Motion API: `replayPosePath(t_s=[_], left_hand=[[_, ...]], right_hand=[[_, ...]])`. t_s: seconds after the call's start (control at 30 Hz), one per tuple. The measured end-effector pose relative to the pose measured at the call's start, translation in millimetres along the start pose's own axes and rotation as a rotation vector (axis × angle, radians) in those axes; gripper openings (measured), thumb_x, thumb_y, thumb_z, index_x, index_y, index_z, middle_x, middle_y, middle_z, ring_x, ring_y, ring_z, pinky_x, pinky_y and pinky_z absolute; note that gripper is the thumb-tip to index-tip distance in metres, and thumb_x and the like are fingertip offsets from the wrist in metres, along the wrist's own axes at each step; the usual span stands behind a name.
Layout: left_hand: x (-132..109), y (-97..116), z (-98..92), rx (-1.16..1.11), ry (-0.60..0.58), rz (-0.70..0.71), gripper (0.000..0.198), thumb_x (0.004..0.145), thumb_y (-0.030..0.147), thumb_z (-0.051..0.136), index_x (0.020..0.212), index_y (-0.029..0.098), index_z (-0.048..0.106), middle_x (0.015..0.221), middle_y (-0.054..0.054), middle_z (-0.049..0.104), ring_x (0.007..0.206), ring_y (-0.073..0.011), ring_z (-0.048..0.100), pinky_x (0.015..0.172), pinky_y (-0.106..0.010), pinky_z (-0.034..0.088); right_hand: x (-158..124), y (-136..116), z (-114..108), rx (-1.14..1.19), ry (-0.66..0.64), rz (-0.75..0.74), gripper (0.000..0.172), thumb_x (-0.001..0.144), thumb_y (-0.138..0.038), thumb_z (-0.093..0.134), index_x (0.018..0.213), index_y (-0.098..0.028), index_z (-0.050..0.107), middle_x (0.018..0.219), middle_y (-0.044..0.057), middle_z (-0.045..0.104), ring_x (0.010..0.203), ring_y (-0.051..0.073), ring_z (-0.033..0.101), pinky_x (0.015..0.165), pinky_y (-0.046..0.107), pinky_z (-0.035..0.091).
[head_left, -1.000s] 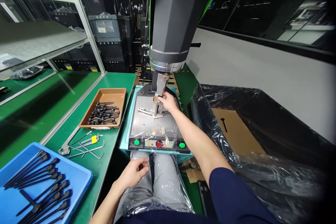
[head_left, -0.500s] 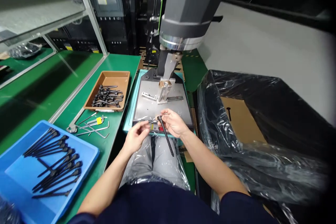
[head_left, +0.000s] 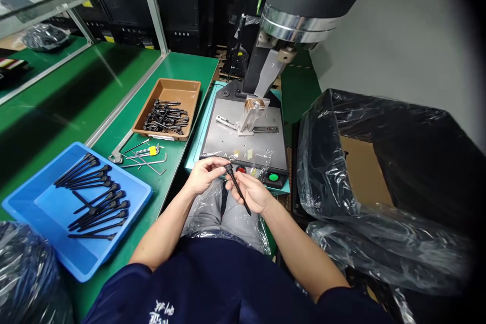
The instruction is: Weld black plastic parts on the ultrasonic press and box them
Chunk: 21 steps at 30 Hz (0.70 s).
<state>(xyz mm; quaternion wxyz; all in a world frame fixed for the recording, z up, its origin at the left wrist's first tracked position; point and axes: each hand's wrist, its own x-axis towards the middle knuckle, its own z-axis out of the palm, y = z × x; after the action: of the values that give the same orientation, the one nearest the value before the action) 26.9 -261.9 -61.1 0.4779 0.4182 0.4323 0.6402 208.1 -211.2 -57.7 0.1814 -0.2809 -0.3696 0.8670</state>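
Observation:
Between my two hands, over my lap, is a long black ribbed screw-like part, tilted with its thick head up and to the left. My left hand pinches the head end. The fingers of my right hand are closed round the shaft just below the head. Beyond my hands stands a machine with a grey metal plate and an upright metal fixture. On its front edge are a red button and a green button.
At left, a blue tray holds several long black parts, and a brown tray holds several small ones. Hex keys lie between them. A plastic-lined box stands at right. The machine head overhangs the plate.
My left hand has moved right and taken hold of the part's head. My right hand's fingers have shifted down onto the shaft. The camera view has tilted and shifted.

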Motion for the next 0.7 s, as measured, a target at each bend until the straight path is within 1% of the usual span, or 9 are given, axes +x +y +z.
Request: replayPosePath(t_s=[0.03, 0.1, 0.2, 0.3, 0.43, 0.57, 0.7], left_hand=[[0.1, -1.4, -1.4, -0.036, 0.028, -0.019, 0.029, 0.071, 0.033, 0.083, 0.092, 0.015, 0.076, 0.099, -0.008, 0.074, 0.091, -0.0202, 0.068, 0.089, -0.037, 0.053], [0.2, -4.0, -3.3, -0.101, 0.066, -0.049, 0.031, 0.067, 0.030, 0.085, 0.091, 0.014, 0.075, 0.098, -0.008, 0.074, 0.092, -0.0197, 0.068, 0.089, -0.036, 0.053], [-0.3, -6.6, -2.4, -0.196, 0.083, -0.101, 0.032, 0.064, 0.028, 0.087, 0.090, 0.014, 0.075, 0.097, -0.008, 0.075, 0.087, -0.0184, 0.068, 0.083, -0.033, 0.056], [-1.5, -7.6, 0.6, -0.277, 0.087, -0.148, 0.031, 0.064, 0.028, 0.086, 0.089, 0.013, 0.074, 0.097, -0.008, 0.075, 0.086, -0.0179, 0.069, 0.079, -0.032, 0.057], [-2.8, -9.1, 1.4, -0.342, 0.079, -0.181, 0.029, 0.066, 0.027, 0.086, 0.088, 0.014, 0.073, 0.099, -0.008, 0.075, 0.089, -0.0177, 0.070, 0.081, -0.031, 0.056], [-3.6, -11.1, -0.5, -0.365, 0.078, -0.201, 0.030, 0.066, 0.027, 0.086, 0.090, 0.013, 0.073, 0.099, -0.008, 0.075, 0.088, -0.0173, 0.070, 0.078, -0.029, 0.056], [-4.5, -10.4, -0.4, -0.375, 0.074, -0.217, 0.032, 0.067, 0.028, 0.086, 0.090, 0.013, 0.071, 0.099, -0.008, 0.074, 0.088, -0.0177, 0.070, 0.080, -0.030, 0.056]], right_hand=[[-3.5, 4.0, -1.6, -0.019, 0.001, 0.040, 0.039, 0.081, -0.054, 0.072, 0.092, -0.017, 0.065, 0.072, 0.001, 0.066, 0.042, 0.009, 0.050, 0.031, 0.018, 0.033], [-9.3, 11.4, -3.4, -0.026, 0.015, 0.086, 0.038, 0.081, -0.053, 0.072, 0.091, -0.016, 0.066, 0.064, -0.001, 0.062, 0.035, 0.007, 0.040, 0.029, 0.017, 0.024], [-14.2, 18.9, -1.9, 0.016, 0.041, 0.074, 0.037, 0.078, -0.050, 0.076, 0.087, -0.016, 0.066, 0.059, -0.003, 0.056, 0.035, 0.004, 0.033, 0.030, 0.014, 0.018], [-15.0, 22.4, 2.4, 0.036, 0.062, 0.040, 0.037, 0.076, -0.049, 0.080, 0.086, -0.016, 0.065, 0.060, -0.003, 0.056, 0.038, 0.003, 0.034, 0.032, 0.013, 0.019], [-14.7, 24.9, 7.1, 0.007, 0.098, -0.013, 0.041, 0.073, -0.050, 0.083, 0.085, -0.016, 0.064, 0.063, -0.003, 0.058, 0.040, 0.004, 0.040, 0.032, 0.014, 0.024], [-15.0, 27.8, 9.3, -0.023, 0.119, -0.028, 0.042, 0.073, -0.051, 0.082, 0.086, -0.017, 0.062, 0.065, -0.003, 0.059, 0.042, 0.006, 0.044, 0.033, 0.015, 0.029], [-14.7, 30.1, 10.7, -0.065, 0.134, -0.067, 0.042, 0.073, -0.052, 0.081, 0.085, -0.018, 0.060, 0.064, -0.003, 0.059, 0.041, 0.007, 0.045, 0.032, 0.016, 0.031]])
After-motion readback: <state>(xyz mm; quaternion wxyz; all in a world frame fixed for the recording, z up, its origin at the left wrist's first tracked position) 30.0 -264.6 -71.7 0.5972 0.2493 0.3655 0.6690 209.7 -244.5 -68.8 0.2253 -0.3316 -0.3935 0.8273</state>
